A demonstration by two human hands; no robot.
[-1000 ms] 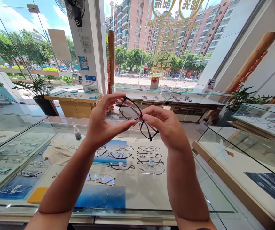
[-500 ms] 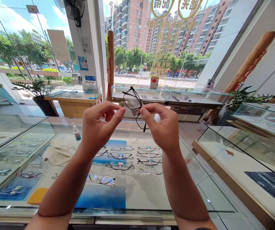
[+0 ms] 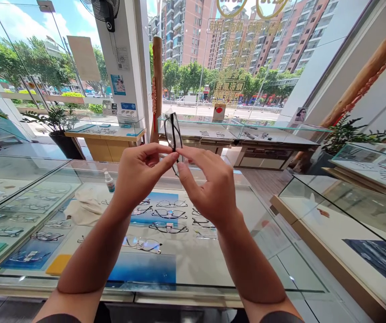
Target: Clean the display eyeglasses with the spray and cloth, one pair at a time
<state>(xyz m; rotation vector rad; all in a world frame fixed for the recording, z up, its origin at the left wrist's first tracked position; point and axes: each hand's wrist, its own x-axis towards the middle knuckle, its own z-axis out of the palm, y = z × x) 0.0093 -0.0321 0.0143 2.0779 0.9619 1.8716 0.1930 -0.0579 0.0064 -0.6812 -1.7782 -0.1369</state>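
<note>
A pair of black-framed eyeglasses (image 3: 174, 128) is held up above the glass counter, turned nearly edge-on with one lens on top. My left hand (image 3: 134, 175) pinches the frame near its middle between thumb and forefinger. The fingers of my right hand (image 3: 209, 186) are at the same frame from the right, forefinger against it and thumb just below. Part of the lower lens is hidden behind the fingers. Below the hands, several eyeglasses (image 3: 169, 214) lie in rows in the glass display counter (image 3: 199, 273).
A small spray bottle (image 3: 109, 181) and a crumpled beige cloth (image 3: 83, 207) are left of my left hand. A yellow block (image 3: 58, 264) lies near the front left. More glass cases stand right (image 3: 334, 220) and by the window (image 3: 209, 128). Potted plants (image 3: 58, 125) flank the room.
The eyeglasses have moved left and turned from a tilted, wider view to nearly edge-on. My right hand has moved left, and my left hand, empty before, has taken hold of the frame.
</note>
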